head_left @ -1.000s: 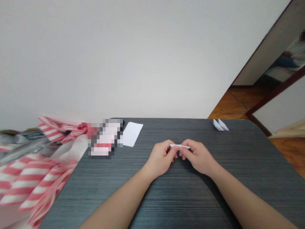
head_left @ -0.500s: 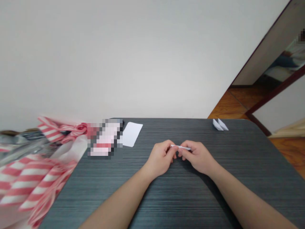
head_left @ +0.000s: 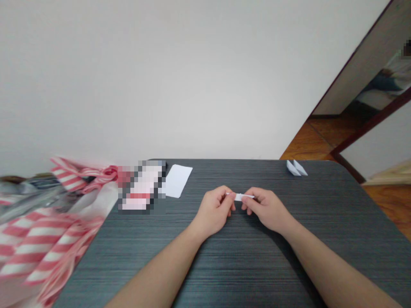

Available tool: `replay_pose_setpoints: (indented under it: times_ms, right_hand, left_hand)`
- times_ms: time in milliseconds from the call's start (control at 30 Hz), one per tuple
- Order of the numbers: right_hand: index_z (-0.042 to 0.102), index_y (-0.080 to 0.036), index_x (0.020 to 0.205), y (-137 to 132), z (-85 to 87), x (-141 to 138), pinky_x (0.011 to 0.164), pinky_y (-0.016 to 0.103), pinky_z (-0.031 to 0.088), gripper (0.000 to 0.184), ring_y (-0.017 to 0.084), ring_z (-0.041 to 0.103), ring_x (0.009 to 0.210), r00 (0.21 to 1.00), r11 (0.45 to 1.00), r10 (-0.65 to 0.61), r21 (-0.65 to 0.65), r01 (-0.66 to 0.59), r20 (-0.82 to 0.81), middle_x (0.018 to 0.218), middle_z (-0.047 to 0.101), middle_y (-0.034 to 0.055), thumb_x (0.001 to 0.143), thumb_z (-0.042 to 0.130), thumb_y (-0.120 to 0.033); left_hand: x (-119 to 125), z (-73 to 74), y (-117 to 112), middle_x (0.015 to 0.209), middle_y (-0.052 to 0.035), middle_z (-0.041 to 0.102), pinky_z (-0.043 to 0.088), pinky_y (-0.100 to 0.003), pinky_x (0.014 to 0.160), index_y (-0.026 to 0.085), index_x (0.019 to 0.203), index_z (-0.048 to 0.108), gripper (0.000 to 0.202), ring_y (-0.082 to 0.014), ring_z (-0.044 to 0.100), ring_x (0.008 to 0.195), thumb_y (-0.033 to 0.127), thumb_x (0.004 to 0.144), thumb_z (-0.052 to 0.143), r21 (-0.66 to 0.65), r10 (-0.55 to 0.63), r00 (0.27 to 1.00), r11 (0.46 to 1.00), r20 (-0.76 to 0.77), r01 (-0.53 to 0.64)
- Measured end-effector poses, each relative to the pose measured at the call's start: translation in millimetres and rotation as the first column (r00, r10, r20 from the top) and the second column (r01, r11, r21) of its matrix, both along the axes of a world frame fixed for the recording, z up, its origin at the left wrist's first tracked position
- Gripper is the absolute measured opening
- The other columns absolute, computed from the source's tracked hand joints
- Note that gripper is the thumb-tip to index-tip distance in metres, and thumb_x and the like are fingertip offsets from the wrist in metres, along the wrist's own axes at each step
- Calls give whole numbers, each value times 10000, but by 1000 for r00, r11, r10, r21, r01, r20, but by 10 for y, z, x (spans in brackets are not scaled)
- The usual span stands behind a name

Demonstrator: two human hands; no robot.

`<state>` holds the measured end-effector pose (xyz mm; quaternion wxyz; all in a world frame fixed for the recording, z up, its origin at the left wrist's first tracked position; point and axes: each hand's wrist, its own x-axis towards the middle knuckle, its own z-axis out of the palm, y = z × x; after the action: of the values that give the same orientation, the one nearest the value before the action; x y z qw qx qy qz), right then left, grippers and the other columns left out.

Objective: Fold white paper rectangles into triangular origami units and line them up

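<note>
Between my two hands is a small folded piece of white paper, held a little above the dark table. My left hand pinches its left end between thumb and fingers. The right end is gripped the same way by my right hand. A short pale strip of the paper shows in the gap between the thumbs; the rest is covered by fingers. At the table's far right lies a pair of small folded white paper pieces with pointed ends, side by side.
A white sheet stack or card lies at the back left, beside a blurred-out phone-like object. Red-and-white striped fabric is heaped left of the dark, ridged table. A pale wall rises behind the table's far edge.
My hands have moved slightly apart, showing more of the folded paper between the thumbs. The paper has shifted a little to the left. Everything else stays in place.
</note>
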<state>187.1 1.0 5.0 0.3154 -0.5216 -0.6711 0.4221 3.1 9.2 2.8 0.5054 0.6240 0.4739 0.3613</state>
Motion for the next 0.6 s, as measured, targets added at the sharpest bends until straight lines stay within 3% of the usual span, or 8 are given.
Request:
replay_pose_setpoints:
  times_ms: [600]
  right_hand:
    - [567,-198,753,18,-83,51,596,244,428,222,122,557,536,992,996,-90,-18,89,-86,584,605,-34,946,519,-296]
  left_hand:
    - [30,-88,33,633,31,600,394,-186,457,168,814,567,233,-78,507,465,377,913,540,-91,75,983,994,167,-61]
